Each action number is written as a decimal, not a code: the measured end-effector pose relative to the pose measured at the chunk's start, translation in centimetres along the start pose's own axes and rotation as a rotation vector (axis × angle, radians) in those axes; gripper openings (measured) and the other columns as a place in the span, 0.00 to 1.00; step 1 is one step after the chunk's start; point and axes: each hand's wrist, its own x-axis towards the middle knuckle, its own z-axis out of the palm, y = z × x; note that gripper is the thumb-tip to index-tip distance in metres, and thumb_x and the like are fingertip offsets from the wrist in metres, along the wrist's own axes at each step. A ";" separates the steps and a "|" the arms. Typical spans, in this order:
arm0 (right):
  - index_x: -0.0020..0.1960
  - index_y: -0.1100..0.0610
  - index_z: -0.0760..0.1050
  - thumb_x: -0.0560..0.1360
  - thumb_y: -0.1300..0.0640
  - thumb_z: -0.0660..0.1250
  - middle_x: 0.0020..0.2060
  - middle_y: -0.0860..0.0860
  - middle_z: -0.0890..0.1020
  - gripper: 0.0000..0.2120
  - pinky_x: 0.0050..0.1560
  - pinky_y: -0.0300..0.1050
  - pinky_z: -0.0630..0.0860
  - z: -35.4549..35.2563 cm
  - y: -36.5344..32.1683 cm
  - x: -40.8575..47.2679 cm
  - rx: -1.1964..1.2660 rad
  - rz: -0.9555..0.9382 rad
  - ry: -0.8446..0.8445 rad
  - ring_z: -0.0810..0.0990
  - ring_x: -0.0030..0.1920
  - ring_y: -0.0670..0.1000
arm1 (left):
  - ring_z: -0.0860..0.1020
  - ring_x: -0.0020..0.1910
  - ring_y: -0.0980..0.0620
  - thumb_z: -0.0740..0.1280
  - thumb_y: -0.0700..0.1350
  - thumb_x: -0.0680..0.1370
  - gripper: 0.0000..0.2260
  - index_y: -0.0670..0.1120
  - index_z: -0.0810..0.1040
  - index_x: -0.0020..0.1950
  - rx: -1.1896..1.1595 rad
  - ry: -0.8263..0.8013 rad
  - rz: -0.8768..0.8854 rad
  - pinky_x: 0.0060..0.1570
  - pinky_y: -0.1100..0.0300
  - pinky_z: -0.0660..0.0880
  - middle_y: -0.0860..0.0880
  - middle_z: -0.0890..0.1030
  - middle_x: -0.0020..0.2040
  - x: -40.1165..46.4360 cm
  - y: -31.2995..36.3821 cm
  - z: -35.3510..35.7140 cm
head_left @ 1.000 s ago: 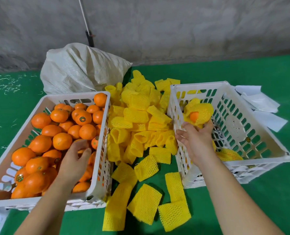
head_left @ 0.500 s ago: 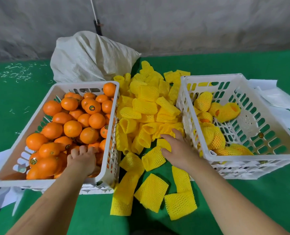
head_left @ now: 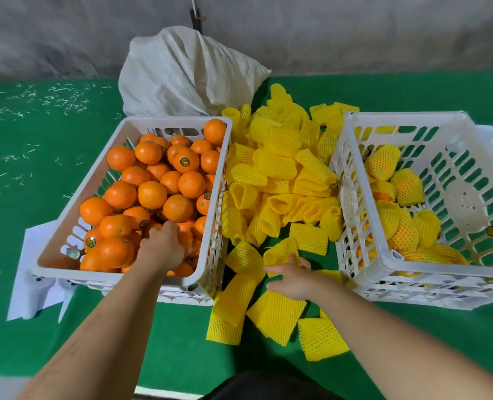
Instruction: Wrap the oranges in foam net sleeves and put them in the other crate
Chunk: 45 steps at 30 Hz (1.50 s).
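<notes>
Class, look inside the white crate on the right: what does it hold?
The right crate holds several oranges wrapped in yellow foam net sleeves, clustered along its left side and near corner. How many lie underneath the top ones is hidden.
</notes>
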 end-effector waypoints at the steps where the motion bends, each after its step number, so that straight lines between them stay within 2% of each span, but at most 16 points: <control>1: 0.80 0.33 0.55 0.78 0.36 0.62 0.83 0.50 0.40 0.32 0.78 0.66 0.51 0.0 0.0 -0.1 0.024 0.001 0.025 0.37 0.81 0.61 | 0.72 0.70 0.30 0.66 0.51 0.84 0.26 0.47 0.65 0.80 -0.127 0.016 -0.016 0.70 0.36 0.73 0.36 0.70 0.75 0.0 0.0 -0.2; 4: 0.80 0.46 0.63 0.82 0.42 0.61 0.80 0.51 0.63 0.27 0.74 0.56 0.64 -0.4 -0.2 -1.0 0.196 -0.065 0.333 0.60 0.79 0.58 | 0.70 0.75 0.33 0.70 0.55 0.83 0.34 0.47 0.61 0.84 -0.518 0.128 0.042 0.72 0.34 0.71 0.38 0.66 0.79 -0.7 0.2 -0.9; 7: 0.67 0.52 0.79 0.84 0.52 0.62 0.58 0.48 0.82 0.14 0.55 0.44 0.74 -1.6 -1.5 -3.1 0.605 -0.173 0.704 0.80 0.57 0.50 | 0.71 0.77 0.43 0.69 0.62 0.81 0.34 0.50 0.65 0.83 -0.860 0.299 0.185 0.73 0.38 0.71 0.46 0.71 0.79 -3.1 1.3 -1.6; 9: 0.58 0.48 0.79 0.82 0.56 0.66 0.47 0.45 0.82 0.07 0.44 0.40 0.74 -3.0 -3.4 -5.0 0.752 -0.243 0.829 0.78 0.43 0.45 | 0.78 0.69 0.53 0.70 0.64 0.80 0.28 0.55 0.73 0.78 -1.071 0.280 0.269 0.68 0.44 0.76 0.53 0.81 0.70 -5.2 3.1 -1.7; 11: 0.54 0.47 0.74 0.79 0.62 0.68 0.43 0.46 0.79 0.11 0.34 0.37 0.72 -4.5 -6.0 -6.8 0.832 -0.322 0.890 0.74 0.36 0.42 | 0.83 0.59 0.57 0.72 0.60 0.80 0.18 0.59 0.81 0.69 -1.258 0.120 0.341 0.66 0.46 0.77 0.52 0.86 0.58 -6.6 4.8 -1.2; 13: 0.52 0.46 0.66 0.76 0.66 0.69 0.41 0.49 0.75 0.18 0.29 0.43 0.69 -5.6 -8.4 -8.4 0.926 -0.383 0.900 0.70 0.31 0.44 | 0.83 0.62 0.53 0.74 0.58 0.78 0.20 0.57 0.82 0.69 -1.305 -0.039 0.437 0.66 0.47 0.77 0.50 0.86 0.61 -7.2 5.8 -0.9; 17: 0.58 0.46 0.62 0.73 0.76 0.64 0.52 0.48 0.75 0.29 0.37 0.41 0.70 -6.8 -11.4 -9.9 0.962 -0.410 0.922 0.76 0.45 0.49 | 0.79 0.67 0.37 0.80 0.63 0.70 0.39 0.44 0.76 0.75 -1.364 -0.347 0.564 0.68 0.39 0.75 0.39 0.80 0.69 -6.9 5.3 0.3; 20: 0.55 0.52 0.72 0.74 0.73 0.66 0.52 0.49 0.77 0.18 0.48 0.40 0.71 -7.0 -12.3 -9.8 0.802 -0.342 0.928 0.76 0.54 0.51 | 0.78 0.70 0.37 0.81 0.62 0.70 0.37 0.47 0.78 0.74 -1.378 -0.477 0.605 0.65 0.44 0.78 0.39 0.78 0.72 -6.7 4.7 0.8; 24: 0.53 0.53 0.72 0.76 0.63 0.70 0.49 0.50 0.78 0.10 0.48 0.45 0.72 -6.8 -12.7 -8.9 0.752 -0.251 0.889 0.77 0.51 0.54 | 0.78 0.70 0.39 0.82 0.63 0.68 0.43 0.43 0.74 0.77 -1.350 -0.567 0.617 0.65 0.46 0.77 0.39 0.78 0.72 -6.7 4.8 0.5; 27: 0.58 0.52 0.70 0.76 0.62 0.70 0.53 0.49 0.75 0.14 0.50 0.48 0.74 -7.1 -12.4 -8.7 0.807 -0.237 0.821 0.76 0.54 0.54 | 0.78 0.68 0.38 0.81 0.64 0.68 0.47 0.36 0.71 0.77 -1.315 -0.582 0.618 0.66 0.44 0.76 0.37 0.79 0.69 -7.0 5.1 0.5; 30: 0.59 0.47 0.68 0.77 0.59 0.72 0.55 0.49 0.73 0.17 0.52 0.53 0.79 -7.1 -12.0 -9.1 0.851 -0.241 0.820 0.76 0.54 0.54 | 0.82 0.61 0.44 0.83 0.62 0.66 0.44 0.42 0.73 0.74 -1.381 -0.561 0.575 0.59 0.51 0.79 0.41 0.81 0.65 -7.2 5.5 0.3; 33: 0.59 0.45 0.66 0.78 0.57 0.72 0.50 0.43 0.73 0.17 0.42 0.45 0.77 -6.5 -11.8 -9.4 0.793 -0.295 0.879 0.76 0.49 0.49 | 0.80 0.58 0.44 0.78 0.53 0.66 0.37 0.46 0.71 0.73 -1.486 -0.545 0.509 0.55 0.51 0.77 0.40 0.76 0.67 -7.1 5.9 0.1; 35: 0.58 0.44 0.66 0.78 0.57 0.71 0.47 0.39 0.72 0.17 0.38 0.40 0.73 -5.8 -12.1 -9.6 0.748 -0.341 0.903 0.76 0.46 0.45 | 0.78 0.61 0.42 0.80 0.55 0.64 0.40 0.47 0.71 0.73 -1.517 -0.533 0.488 0.58 0.49 0.75 0.41 0.76 0.68 -7.0 5.8 0.1; 38: 0.57 0.43 0.67 0.78 0.57 0.71 0.44 0.39 0.74 0.16 0.36 0.37 0.72 -5.0 -12.5 -9.7 0.742 -0.357 0.921 0.76 0.43 0.42 | 0.78 0.71 0.45 0.79 0.69 0.67 0.41 0.50 0.76 0.75 -1.462 -0.469 0.516 0.68 0.48 0.75 0.46 0.77 0.73 -7.1 5.5 0.3; 41: 0.56 0.43 0.69 0.79 0.57 0.71 0.45 0.38 0.75 0.14 0.37 0.38 0.74 -4.9 -12.6 -9.9 0.752 -0.356 0.916 0.77 0.44 0.41 | 0.77 0.73 0.46 0.74 0.70 0.72 0.38 0.52 0.76 0.76 -1.426 -0.397 0.536 0.69 0.52 0.77 0.49 0.79 0.73 -7.3 5.3 0.6; 45: 0.56 0.42 0.71 0.78 0.54 0.69 0.47 0.37 0.75 0.11 0.40 0.40 0.76 -5.1 -12.2 -10.6 0.743 -0.370 0.895 0.77 0.46 0.41 | 0.78 0.72 0.44 0.77 0.68 0.70 0.41 0.48 0.74 0.77 -1.440 -0.355 0.536 0.70 0.52 0.76 0.43 0.79 0.72 -7.4 5.4 0.8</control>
